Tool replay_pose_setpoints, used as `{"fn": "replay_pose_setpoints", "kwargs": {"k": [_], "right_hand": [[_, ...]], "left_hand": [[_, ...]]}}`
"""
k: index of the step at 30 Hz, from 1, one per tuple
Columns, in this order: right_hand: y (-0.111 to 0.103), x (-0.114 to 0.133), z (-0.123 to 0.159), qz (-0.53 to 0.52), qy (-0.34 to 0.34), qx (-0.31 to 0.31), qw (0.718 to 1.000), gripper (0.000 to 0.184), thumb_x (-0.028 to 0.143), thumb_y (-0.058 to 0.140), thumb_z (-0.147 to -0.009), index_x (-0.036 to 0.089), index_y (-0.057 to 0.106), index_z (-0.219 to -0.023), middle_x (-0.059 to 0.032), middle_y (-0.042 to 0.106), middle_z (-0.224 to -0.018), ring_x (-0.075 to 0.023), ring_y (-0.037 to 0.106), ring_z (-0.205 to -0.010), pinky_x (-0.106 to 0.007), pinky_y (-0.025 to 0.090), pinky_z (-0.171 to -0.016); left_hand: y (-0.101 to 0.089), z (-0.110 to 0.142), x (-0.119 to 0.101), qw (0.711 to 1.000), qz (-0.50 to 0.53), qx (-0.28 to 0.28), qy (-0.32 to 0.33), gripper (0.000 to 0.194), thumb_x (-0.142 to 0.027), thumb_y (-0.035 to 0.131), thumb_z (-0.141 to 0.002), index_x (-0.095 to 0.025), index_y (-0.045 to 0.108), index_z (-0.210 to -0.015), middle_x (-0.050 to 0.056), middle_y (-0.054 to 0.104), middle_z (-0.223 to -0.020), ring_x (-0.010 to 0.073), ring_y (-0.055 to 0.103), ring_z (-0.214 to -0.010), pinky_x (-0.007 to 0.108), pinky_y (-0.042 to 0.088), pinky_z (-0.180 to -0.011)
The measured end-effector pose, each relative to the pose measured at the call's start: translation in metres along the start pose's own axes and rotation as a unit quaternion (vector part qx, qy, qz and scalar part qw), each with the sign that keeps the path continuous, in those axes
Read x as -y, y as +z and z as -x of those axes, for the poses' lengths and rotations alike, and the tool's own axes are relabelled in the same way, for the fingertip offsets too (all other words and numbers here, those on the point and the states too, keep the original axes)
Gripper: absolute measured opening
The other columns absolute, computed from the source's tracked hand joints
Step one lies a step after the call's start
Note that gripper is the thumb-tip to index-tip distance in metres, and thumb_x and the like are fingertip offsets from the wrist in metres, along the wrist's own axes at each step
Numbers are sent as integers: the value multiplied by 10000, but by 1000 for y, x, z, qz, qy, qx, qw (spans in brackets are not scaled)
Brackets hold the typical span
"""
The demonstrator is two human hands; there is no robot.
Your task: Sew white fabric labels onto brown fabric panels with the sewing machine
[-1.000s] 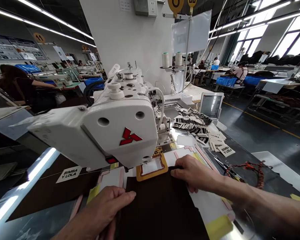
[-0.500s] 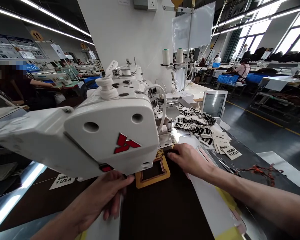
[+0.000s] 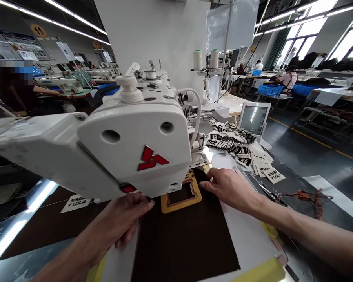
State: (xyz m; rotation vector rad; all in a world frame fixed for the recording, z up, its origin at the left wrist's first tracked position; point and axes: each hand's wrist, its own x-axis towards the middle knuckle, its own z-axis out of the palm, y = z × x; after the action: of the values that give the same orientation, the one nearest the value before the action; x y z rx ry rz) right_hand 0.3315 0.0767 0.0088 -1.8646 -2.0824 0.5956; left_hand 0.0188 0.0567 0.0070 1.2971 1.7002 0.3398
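A dark brown fabric panel (image 3: 179,243) lies flat under the white sewing machine head (image 3: 135,137). On the panel sits a yellow rectangular frame (image 3: 168,206) with an open middle, partly hidden by the machine head. My left hand (image 3: 126,219) is pinched at the panel's left side, just below the machine head, thumb and forefinger together on its dark edge. My right hand (image 3: 228,186) holds the panel's right edge between thumb and fingers, to the right of the frame. A white printed label (image 3: 75,203) lies left of my left hand.
Piled printed labels (image 3: 232,141) spread behind my right hand, with scissors (image 3: 269,192) and tangled orange-brown thread (image 3: 308,200) nearby. A small control screen (image 3: 253,119) and thread cones (image 3: 198,60) stand farther back. Co-workers sit at other machines on both sides.
The view has tilted down slightly. The panel's lower right edge has swung a little left, and its near corner now shows. Both hands keep their places at the panel's sides.
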Motion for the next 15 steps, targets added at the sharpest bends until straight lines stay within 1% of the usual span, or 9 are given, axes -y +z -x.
{"fn": "replay_pose_setpoints", "kwargs": {"k": [2, 4, 6, 8, 10, 12, 13, 14, 15], "right_hand": [[0, -2, -1, 22, -6, 2, 1000, 247, 290, 665, -998, 219, 612, -768, 13, 618, -649, -149, 495, -574, -285, 270, -544], [3, -5, -8, 40, -10, -10, 999, 269, 299, 627, -1028, 219, 617, -771, 4, 628, -666, -153, 505, -570, -292, 269, -543], [6, -8, -17, 55, -13, -29, 998, 299, 352, 578, -1071, 219, 649, -813, -14, 656, -695, -172, 545, -582, -302, 286, -547], [7, -9, -17, 66, -27, -45, 996, 273, 372, 545, -1097, 217, 696, -931, -34, 701, -756, -203, 614, -634, -312, 339, -569], [7, -11, -4, 74, -47, -59, 994, 228, 351, 532, -1108, 213, 711, -1133, -63, 759, -902, -241, 691, -754, -336, 439, -647], [8, -13, 19, 76, -104, -66, 990, 277, 327, 505, -1123, 216, 690, -1297, -100, 781, -1134, -273, 737, -959, -387, 534, -821], [10, -16, 31, 77, -148, -67, 984, 306, 323, 489, -1132, 216, 686, -1340, -114, 765, -1259, -286, 732, -1082, -418, 549, -931], [12, -18, 43, 78, -201, -68, 974, 331, 329, 478, -1140, 210, 688, -1367, -123, 735, -1370, -299, 709, -1200, -448, 540, -1035], [15, -21, 53, 80, -248, -68, 963, 351, 338, 478, -1145, 202, 691, -1388, -125, 697, -1458, -313, 671, -1302, -481, 515, -1123]], "left_hand": [[0, -3, 0, 1000, -15, 5, -1, 607, -813, 658, -739, -221, 641, -871, -69, 376, -360, 114, 233, -387, 234, 222, -421], [-2, -12, 2, 999, -31, -11, 4, 532, -747, 629, -777, -217, 610, -726, -51, 373, -351, 107, 252, -373, 242, 269, -440], [-6, -20, 4, 998, -52, -38, 18, 494, -647, 586, -839, -213, 574, -604, -31, 388, -360, 105, 290, -371, 250, 333, -474], [-9, -23, 10, 994, -79, -68, 41, 502, -602, 563, -881, -217, 563, -559, -7, 446, -396, 130, 385, -390, 262, 379, -489], [-11, -16, 21, 985, -108, -112, 78, 481, -640, 570, -901, -227, 648, -666, 23, 602, -531, 181, 531, -471, 281, 416, -496], [-10, -5, 37, 969, -136, -165, 122, 457, -683, 585, -916, -257, 751, -904, 44, 776, -848, 226, 680, -648, 307, 510, -587], [-8, 2, 46, 958, -151, -189, 156, 450, -685, 605, -928, -294, 769, -1079, 36, 805, -1057, 240, 728, -758, 325, 559, -675], [-5, 7, 55, 940, -168, -205, 216, 398, -638, 613, -961, -330, 773, -1154, 11, 790, -1215, 245, 760, -950, 324, 591, -834], [-2, 11, 62, 889, -210, -224, 340, 344, -584, 626, -1002, -346, 775, -1200, -5, 777, -1287, 251, 748, -1131, 327, 579, -981]]}}
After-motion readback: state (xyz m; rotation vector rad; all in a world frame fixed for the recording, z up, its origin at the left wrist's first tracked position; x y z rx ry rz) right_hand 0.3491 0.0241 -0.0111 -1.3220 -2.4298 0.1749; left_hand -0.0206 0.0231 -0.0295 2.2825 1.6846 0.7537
